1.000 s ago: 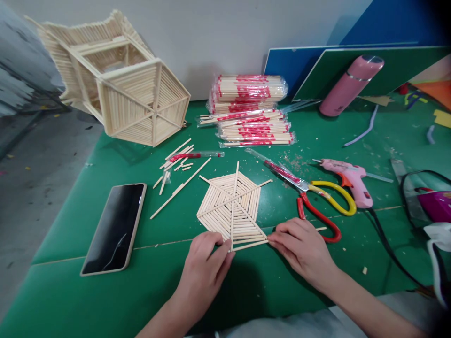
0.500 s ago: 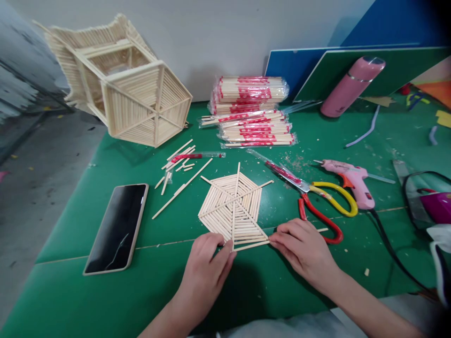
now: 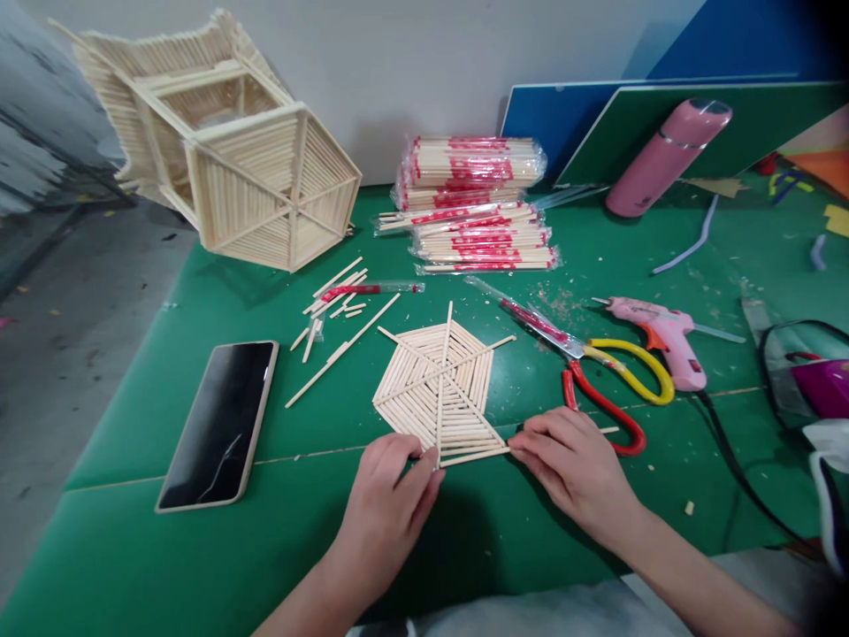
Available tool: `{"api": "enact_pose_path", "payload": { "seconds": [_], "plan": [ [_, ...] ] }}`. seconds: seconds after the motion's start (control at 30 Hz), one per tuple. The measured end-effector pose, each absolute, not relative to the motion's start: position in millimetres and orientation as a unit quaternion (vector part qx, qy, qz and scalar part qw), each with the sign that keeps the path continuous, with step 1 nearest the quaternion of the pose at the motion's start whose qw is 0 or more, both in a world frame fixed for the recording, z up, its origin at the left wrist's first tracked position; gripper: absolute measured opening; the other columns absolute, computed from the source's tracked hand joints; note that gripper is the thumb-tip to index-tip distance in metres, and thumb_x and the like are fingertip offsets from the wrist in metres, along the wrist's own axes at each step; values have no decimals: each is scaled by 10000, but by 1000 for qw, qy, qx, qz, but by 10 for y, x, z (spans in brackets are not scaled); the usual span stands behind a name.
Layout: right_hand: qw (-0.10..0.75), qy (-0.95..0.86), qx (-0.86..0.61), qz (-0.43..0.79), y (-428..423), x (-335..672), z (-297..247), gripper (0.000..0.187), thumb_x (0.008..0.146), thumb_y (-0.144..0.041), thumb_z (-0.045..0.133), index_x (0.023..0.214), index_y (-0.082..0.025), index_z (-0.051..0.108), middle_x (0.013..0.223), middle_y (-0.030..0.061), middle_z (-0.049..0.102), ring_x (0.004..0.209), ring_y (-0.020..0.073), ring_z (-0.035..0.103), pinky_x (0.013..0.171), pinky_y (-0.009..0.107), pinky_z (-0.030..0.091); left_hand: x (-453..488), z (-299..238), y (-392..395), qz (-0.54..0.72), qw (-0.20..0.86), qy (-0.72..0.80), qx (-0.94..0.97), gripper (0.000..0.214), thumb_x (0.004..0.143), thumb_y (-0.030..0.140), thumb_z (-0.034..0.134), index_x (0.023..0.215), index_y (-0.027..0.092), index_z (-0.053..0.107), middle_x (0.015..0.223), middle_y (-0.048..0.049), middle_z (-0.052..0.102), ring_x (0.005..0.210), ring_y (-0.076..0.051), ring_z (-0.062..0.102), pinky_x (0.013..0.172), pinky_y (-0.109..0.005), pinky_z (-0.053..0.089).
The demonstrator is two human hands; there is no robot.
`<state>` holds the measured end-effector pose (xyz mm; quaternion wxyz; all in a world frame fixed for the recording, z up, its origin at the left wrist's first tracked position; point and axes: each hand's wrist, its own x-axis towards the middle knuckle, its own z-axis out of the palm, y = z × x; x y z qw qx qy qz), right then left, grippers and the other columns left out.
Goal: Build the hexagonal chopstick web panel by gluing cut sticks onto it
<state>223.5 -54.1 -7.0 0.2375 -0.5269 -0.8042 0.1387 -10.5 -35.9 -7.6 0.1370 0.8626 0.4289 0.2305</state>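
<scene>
A hexagonal panel of wooden sticks [image 3: 434, 385], with crossing spokes filled in by parallel rows, lies flat on the green table. Along its near edge runs an outermost stick [image 3: 474, 457]. My left hand [image 3: 388, 495] is closed, its fingertips pinched at the left end of that stick by the spoke's tip. At the stick's right end, my right hand [image 3: 570, 460] pinches with thumb and fingers together. The fingertips hide both ends of the stick. Scissors [image 3: 597, 372] with red and yellow handles lie just beyond my right hand.
A phone [image 3: 218, 429] lies left, near loose stick pieces [image 3: 341, 349]. Behind are wrapped chopstick packs [image 3: 478, 212] and a stick-built lantern-like model [image 3: 265, 195]. A pink glue gun [image 3: 663, 336] with a cord and a pink bottle [image 3: 667, 159] are on the right.
The outermost stick's near edge now sits slightly closer to the row beside it. Both hands keep nearly the same pinch at its ends. The view has shifted slightly.
</scene>
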Motion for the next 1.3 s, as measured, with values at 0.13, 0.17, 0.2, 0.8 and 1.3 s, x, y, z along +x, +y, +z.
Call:
{"api": "enact_pose_path", "payload": {
  "seconds": [0.13,0.17,0.2,0.8,1.3],
  "plan": [
    [242,-808,-522,128,-558,2225,-69,143,848,-224,491,836,-200,631,794,44,617,720,151,500,638,292,368,-104,-78,-355,232,140,425,864,139,814,140,488,938,164,545,848,-54,522,789,-175,480,699,-332,437],
    [245,-807,-522,127,-562,2224,-70,140,847,-222,492,838,-201,630,794,43,616,721,152,500,639,292,369,-105,-78,-356,231,141,425,864,138,812,137,491,936,162,545,849,-55,521,788,-175,479,699,-333,435],
    [247,-807,-522,127,-566,2226,-72,134,845,-216,495,843,-201,628,797,43,616,725,153,500,642,293,370,-106,-77,-358,231,142,425,864,139,810,133,493,936,159,545,850,-56,520,790,-176,477,701,-334,433],
    [234,-808,-526,128,-565,2244,-96,128,840,-214,502,850,-208,630,800,37,615,724,151,504,649,293,369,-100,-70,-358,234,139,430,861,130,812,141,490,922,167,555,839,-49,534,783,-170,491,705,-325,434],
    [229,-806,-531,125,-557,2225,-89,132,838,-228,505,845,-203,635,795,34,615,722,146,502,644,284,367,-107,-64,-349,217,74,405,885,195,830,150,427,887,202,607,827,-53,548,778,-182,494,680,-326,430]
  ]
}}
